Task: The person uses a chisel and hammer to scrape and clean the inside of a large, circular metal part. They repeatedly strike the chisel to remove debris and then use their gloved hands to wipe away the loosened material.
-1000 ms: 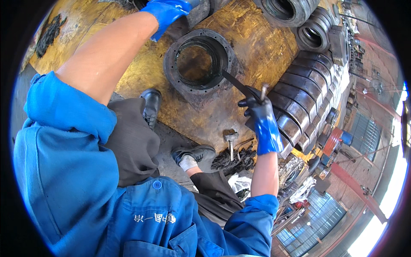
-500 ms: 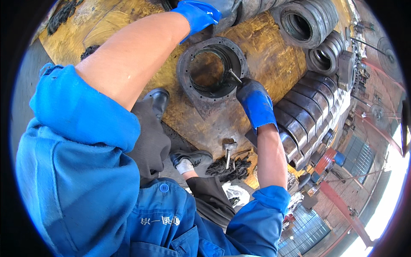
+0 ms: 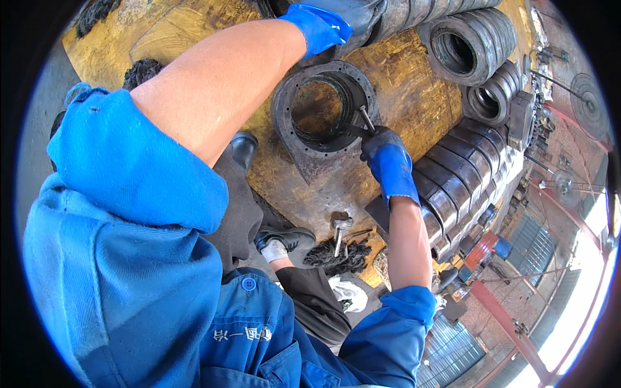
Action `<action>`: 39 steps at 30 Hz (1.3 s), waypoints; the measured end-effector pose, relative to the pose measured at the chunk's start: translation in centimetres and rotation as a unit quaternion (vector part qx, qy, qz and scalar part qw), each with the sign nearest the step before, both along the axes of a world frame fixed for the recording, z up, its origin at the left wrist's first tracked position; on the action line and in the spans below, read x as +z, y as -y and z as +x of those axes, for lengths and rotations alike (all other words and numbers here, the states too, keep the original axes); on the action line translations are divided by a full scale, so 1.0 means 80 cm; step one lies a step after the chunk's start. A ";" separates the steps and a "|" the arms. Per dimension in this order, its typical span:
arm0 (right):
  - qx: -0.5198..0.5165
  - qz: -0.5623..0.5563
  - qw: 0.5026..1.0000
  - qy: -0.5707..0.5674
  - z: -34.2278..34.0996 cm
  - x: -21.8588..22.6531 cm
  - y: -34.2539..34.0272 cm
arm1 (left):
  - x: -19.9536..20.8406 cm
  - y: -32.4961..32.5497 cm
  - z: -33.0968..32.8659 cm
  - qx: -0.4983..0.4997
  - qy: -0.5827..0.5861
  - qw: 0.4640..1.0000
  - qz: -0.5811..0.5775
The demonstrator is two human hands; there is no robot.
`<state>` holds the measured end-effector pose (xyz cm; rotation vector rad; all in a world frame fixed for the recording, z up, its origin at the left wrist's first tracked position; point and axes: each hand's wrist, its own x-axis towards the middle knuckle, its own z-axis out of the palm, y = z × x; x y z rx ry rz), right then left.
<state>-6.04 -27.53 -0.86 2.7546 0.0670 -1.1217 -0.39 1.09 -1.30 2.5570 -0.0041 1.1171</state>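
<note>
My right hand, in a blue glove with dark, grimy fingers, is closed around a short metal rod with a wider tip. The rod points up and slightly left at the right rim of a thick flanged metal ring. Small holes run round the flange, and yellow tabletop shows through its bore. My left arm reaches across to the far side. There my left hand, gloved in blue and dark grey, lies against a row of dark metal rings; its fingers are hard to make out at the picture's top.
More stacked rings stand at the far right, with a row of shiny dark curved blocks nearer. On the table's near edge lie a metal tool and black shreds. A person's shoe shows below.
The view has shifted slightly. My right hand has drawn back a little from the flanged ring, and the rod stands more upright. My left hand has slid slightly right along the far rings.
</note>
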 end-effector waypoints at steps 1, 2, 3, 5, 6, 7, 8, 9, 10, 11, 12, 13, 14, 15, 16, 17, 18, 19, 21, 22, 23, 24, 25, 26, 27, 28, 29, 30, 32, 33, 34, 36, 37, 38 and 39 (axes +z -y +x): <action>0.008 -0.005 1.000 -0.001 -0.001 0.002 0.005 | -0.001 0.002 0.000 -0.002 -0.002 1.000 -0.006; 0.013 0.002 1.000 0.010 -0.006 0.001 0.009 | -0.003 0.005 0.001 -0.002 -0.005 1.000 -0.013; 0.017 0.009 1.000 0.021 -0.014 -0.001 0.012 | -0.004 0.008 0.000 -0.003 -0.009 1.000 -0.020; 0.027 0.000 1.000 0.008 -0.017 0.001 0.005 | -0.003 0.006 -0.001 0.000 -0.012 1.000 -0.017; 0.030 -0.019 0.999 -0.018 -0.014 0.006 -0.003 | -0.002 0.004 -0.001 0.001 -0.013 1.000 -0.010; 0.034 -0.038 0.998 -0.044 -0.012 0.010 -0.010 | -0.002 0.002 -0.002 0.002 -0.014 1.000 -0.003; 0.017 -0.036 0.998 -0.047 -0.011 0.013 -0.012 | -0.001 0.000 -0.003 0.003 -0.017 1.000 0.001; 0.001 -0.034 0.998 -0.049 -0.008 0.016 -0.012 | -0.001 -0.002 -0.004 0.004 -0.020 1.000 0.005; -0.015 -0.032 0.998 -0.052 -0.005 0.018 -0.012 | -0.001 -0.005 -0.005 0.005 -0.023 1.000 0.009; -0.004 -0.047 0.998 -0.052 -0.004 0.015 -0.001 | 0.000 -0.001 -0.004 0.000 -0.024 1.000 0.001; -0.011 -0.038 0.998 -0.049 -0.006 0.009 0.008 | 0.002 0.003 -0.002 -0.005 -0.025 1.000 -0.007; -0.018 -0.029 0.998 -0.046 -0.010 0.002 0.017 | 0.004 0.007 -0.001 -0.010 -0.026 1.000 -0.015; -0.024 -0.019 0.999 -0.043 -0.012 -0.001 0.021 | 0.006 0.009 -0.001 -0.013 -0.025 0.999 -0.020; -0.040 -0.008 0.998 -0.054 -0.014 0.003 0.016 | 0.007 0.009 -0.003 -0.014 -0.025 0.999 -0.022; -0.056 0.002 0.996 -0.067 -0.017 0.015 0.003 | 0.006 0.007 -0.006 -0.015 -0.027 0.999 -0.025; -0.072 0.013 0.994 -0.080 -0.021 0.027 -0.009 | 0.005 0.005 -0.007 -0.014 -0.024 0.999 -0.018; -0.085 0.012 0.992 -0.093 -0.027 0.043 -0.026 | 0.005 0.000 -0.009 -0.012 -0.021 1.000 -0.010; -0.099 0.011 0.989 -0.105 -0.032 0.057 -0.042 | 0.004 -0.001 -0.009 -0.011 -0.017 1.000 -0.004; -0.116 0.012 0.986 -0.119 -0.039 0.064 -0.051 | 0.002 0.000 -0.007 -0.011 -0.016 1.000 -0.010; -0.117 0.016 0.986 -0.121 -0.041 0.065 -0.051 | 0.002 0.002 -0.004 -0.013 -0.015 1.000 -0.014; -0.118 0.020 0.985 -0.124 -0.042 0.065 -0.050 | 0.001 0.004 -0.003 -0.017 -0.010 1.000 -0.016; -0.110 0.022 0.986 -0.124 -0.043 0.065 -0.050 | 0.001 0.003 -0.003 -0.019 -0.006 1.000 -0.016; -0.101 0.024 0.987 -0.125 -0.042 0.063 -0.051 | 0.001 0.003 -0.002 -0.022 -0.001 1.000 -0.016; -0.092 0.026 0.987 -0.127 -0.041 0.062 -0.052 | 0.001 0.002 -0.002 -0.020 -0.001 1.000 -0.014; -0.049 0.040 0.992 -0.108 -0.040 0.048 -0.047 | 0.004 -0.008 -0.009 -0.009 -0.003 1.000 -0.004; -0.023 0.042 0.995 -0.082 -0.037 0.036 -0.029 | 0.004 0.001 -0.004 -0.014 0.001 1.000 -0.008; -0.036 0.037 0.996 -0.075 -0.034 0.027 -0.009 | 0.004 0.010 0.001 -0.019 0.008 1.000 -0.009; -0.041 0.038 0.996 -0.073 -0.034 0.025 -0.006 | 0.002 0.011 0.001 -0.017 0.011 1.000 -0.003; -0.120 0.029 0.986 -0.111 -0.035 0.055 -0.044 | -0.004 0.001 -0.003 -0.008 0.012 1.000 0.005; -0.120 0.030 0.987 -0.105 -0.036 0.056 -0.044 | -0.005 0.002 -0.002 -0.012 0.014 1.000 0.002; -0.121 0.032 0.987 -0.099 -0.037 0.058 -0.044 | -0.006 0.002 0.000 -0.016 0.017 1.000 -0.002; -0.122 0.034 0.988 -0.086 -0.037 0.061 -0.040 | -0.010 0.001 -0.002 -0.007 0.043 0.999 -0.004; -0.123 0.033 0.989 -0.081 -0.037 0.062 -0.038 | -0.011 0.001 -0.002 -0.002 0.056 0.998 -0.005; -0.123 0.033 0.989 -0.075 -0.036 0.063 -0.036 | -0.012 0.001 -0.002 -0.005 0.040 0.999 -0.004; -0.145 0.049 0.984 -0.089 -0.037 0.058 -0.027 | -0.010 0.002 0.001 -0.010 0.026 1.000 -0.002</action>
